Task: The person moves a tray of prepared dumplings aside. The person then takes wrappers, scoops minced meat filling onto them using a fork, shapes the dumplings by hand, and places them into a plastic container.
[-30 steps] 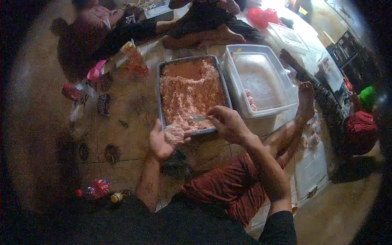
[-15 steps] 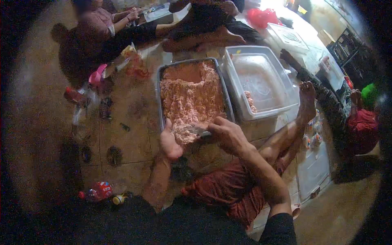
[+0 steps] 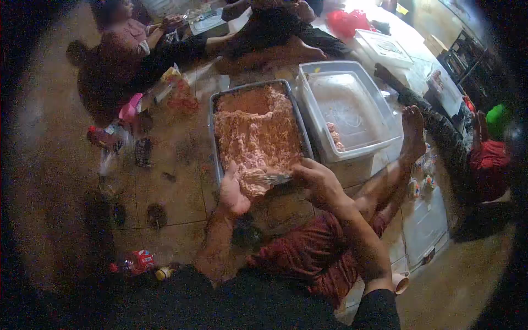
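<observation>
Honestly, 2 hands pretty deep in pink mush

Closest in, there's a pair of red shorts (image 3: 300, 247), with a red-labelled bottle (image 3: 138, 260) lying on the tile floor (image 3: 173, 217) off to the left and a pale cup (image 3: 400, 283) over on the right.

Just past that, the left hand (image 3: 235, 197) is palm up, fingers loosely spread, with a lump of pink mixture (image 3: 253, 184) sitting on it. The right hand (image 3: 319, 184) is curled tight around a greyish utensil (image 3: 278, 179), its far end touching the lump. Too blurry for me to tell fork from spoon, sorry.

All that's happening at the near edge of a dark-rimmed tray (image 3: 302, 125) on the floor, mostly full of the same stuff. Just right of it is a clear bin (image 3: 357, 107) with a few pinkish pieces (image 3: 334, 136) along its left side.

Further back, 1 person (image 3: 124, 41) sits upper left, and a red bag (image 3: 349, 23) is up top.
</observation>
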`<state>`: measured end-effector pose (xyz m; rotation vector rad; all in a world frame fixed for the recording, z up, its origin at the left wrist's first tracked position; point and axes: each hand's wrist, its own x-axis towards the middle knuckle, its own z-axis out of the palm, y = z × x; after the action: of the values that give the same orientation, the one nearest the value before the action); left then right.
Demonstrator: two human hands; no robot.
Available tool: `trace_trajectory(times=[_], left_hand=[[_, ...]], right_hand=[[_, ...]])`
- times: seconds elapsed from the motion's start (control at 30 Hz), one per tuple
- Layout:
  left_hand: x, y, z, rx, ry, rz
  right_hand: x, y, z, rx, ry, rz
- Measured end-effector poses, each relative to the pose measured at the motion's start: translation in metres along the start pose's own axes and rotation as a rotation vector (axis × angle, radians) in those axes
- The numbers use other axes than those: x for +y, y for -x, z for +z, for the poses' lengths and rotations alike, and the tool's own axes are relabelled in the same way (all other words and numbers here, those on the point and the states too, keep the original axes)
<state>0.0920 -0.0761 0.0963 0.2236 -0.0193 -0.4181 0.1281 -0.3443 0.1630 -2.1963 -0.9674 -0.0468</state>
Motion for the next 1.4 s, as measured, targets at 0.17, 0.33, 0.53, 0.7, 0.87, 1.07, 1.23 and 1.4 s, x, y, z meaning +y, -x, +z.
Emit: trace_trajectory(times=[0.17,0.33,0.53,0.7,0.87,1.07,1.23,1.4], left_hand=[[0.003,-0.004,-0.002,0.183,-0.281,0.029],[0.002,0.012,0.102,0.167,-0.954,0.075],[-0.010,0.004,-0.001,0.035,-1.182,-0.092],[-0.012,-0.003,-0.017,0.075,-0.578,-0.004],[-0.007,-0.012,-0.006,0.163,-0.981,0.269],[-0.020,-0.003,0.006,0.280,-1.462,0.464],[-0.026,-0.004,0.001,0.266,-1.047,0.287],[-0.020,-0.027,-0.052,-0.519,-0.305,0.184]], right_hand=[[0.007,0.011,0.019,0.140,-0.415,0.382],[-0.005,0.002,0.047,0.012,-0.822,0.357],[-0.032,-0.013,0.045,0.129,-0.884,0.258],[-0.033,-0.006,0.034,0.372,-0.923,0.566],[0.003,0.026,0.082,0.296,-0.811,0.373],[0.006,0.024,0.086,0.212,-0.898,0.371],[-0.013,0.012,0.034,0.133,-0.095,0.077],[0.003,0.032,0.058,0.263,-0.546,0.391]])
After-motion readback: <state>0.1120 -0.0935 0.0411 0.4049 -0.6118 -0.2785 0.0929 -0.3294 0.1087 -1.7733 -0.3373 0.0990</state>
